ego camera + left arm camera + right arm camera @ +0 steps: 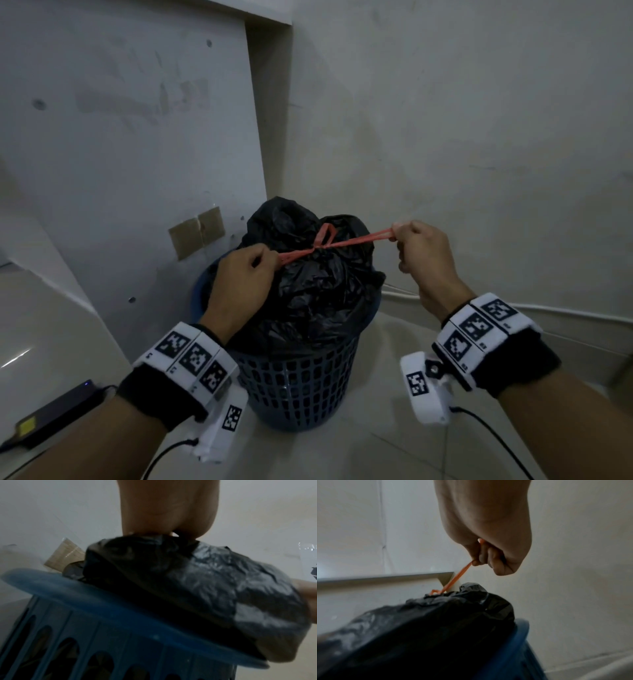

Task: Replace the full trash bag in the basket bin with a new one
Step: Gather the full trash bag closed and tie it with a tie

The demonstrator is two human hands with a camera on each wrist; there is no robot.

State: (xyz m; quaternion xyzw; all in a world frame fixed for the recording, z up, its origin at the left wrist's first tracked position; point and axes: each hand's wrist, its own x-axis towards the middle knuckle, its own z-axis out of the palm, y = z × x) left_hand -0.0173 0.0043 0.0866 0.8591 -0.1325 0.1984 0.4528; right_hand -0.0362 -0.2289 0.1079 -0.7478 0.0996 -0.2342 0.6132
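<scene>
A full black trash bag (318,284) bulges out of a blue basket bin (301,387) standing on the floor in a corner. A red drawstring (356,241) is knotted over the bag's top, with a small loop above the knot. My left hand (246,270) pinches the string's left end just over the bag. My right hand (414,246) grips the right end and holds it taut, up and to the right. In the right wrist view the drawstring (458,577) runs from my right hand's fingers (488,558) down to the bag (436,622). In the left wrist view my left hand (168,507) sits against the bag (188,581) above the bin's rim (102,601).
Walls close in behind and to the right of the bin. A white panel (137,137) with taped brown patches (197,234) stands to the left. A black power brick (58,418) lies on the pale surface at lower left. A white cable (548,311) runs along the right wall's base.
</scene>
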